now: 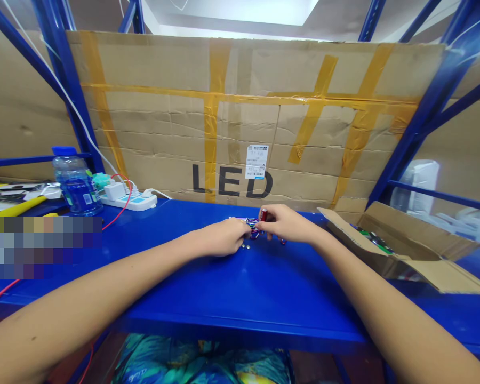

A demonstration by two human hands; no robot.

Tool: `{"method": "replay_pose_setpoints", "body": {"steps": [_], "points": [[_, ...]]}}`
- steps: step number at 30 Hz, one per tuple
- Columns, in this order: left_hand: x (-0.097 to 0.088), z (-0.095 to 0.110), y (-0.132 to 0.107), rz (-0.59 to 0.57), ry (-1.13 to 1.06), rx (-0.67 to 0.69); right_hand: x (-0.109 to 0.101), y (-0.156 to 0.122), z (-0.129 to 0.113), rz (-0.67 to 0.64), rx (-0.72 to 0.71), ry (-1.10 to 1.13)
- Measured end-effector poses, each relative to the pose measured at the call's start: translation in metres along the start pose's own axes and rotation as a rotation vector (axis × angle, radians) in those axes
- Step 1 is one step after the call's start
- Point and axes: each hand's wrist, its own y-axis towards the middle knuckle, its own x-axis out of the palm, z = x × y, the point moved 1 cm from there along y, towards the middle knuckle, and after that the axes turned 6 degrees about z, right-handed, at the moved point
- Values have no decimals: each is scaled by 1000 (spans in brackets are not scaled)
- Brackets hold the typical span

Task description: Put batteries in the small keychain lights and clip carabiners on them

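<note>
Both arms are stretched out over the blue shelf (240, 288), and the hands are met at the middle, toward twelve o'clock from the body. The left hand (224, 237) is held knuckles up, fingers curled down onto a scatter of small batteries (251, 230); whether anything is pinched beneath cannot be told. The right hand (288, 224) is seen just at three o'clock of the left, nearly touching it, and a red cylindrical battery (263, 215) is pinched upright between its thumb and fingertips. Two tiny round silver cells (245, 247) are spotted lying on the shelf at six o'clock of the fingertips.

At three o'clock of the hands an open cardboard box (404, 250) is set, with green and dark pieces inside. At nine o'clock, well apart, a water bottle (77, 184) with a blue cap is stood, and a white power strip (130, 200) is laid just beside it. Behind everything, at twelve o'clock, a taped cardboard sheet (240, 117) marked LED is propped up
</note>
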Motion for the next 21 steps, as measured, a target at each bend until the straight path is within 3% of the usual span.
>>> {"method": "replay_pose_setpoints", "body": {"steps": [5, 10, 16, 19, 21], "points": [[-2, 0, -2, -105, 28, -155, 3, 0, 2, -104, -27, 23], [0, 0, -2, -127, 62, -138, 7, 3, 7, -207, -83, 67], [-6, 0, -3, -147, 14, -213, 10, 8, 11, -149, -174, -68], [-7, -2, -2, -93, 48, -210, 13, 8, 11, -187, -133, -73], [-7, -4, 0, 18, 69, -213, 16, 9, 12, -206, -101, -59]]}}
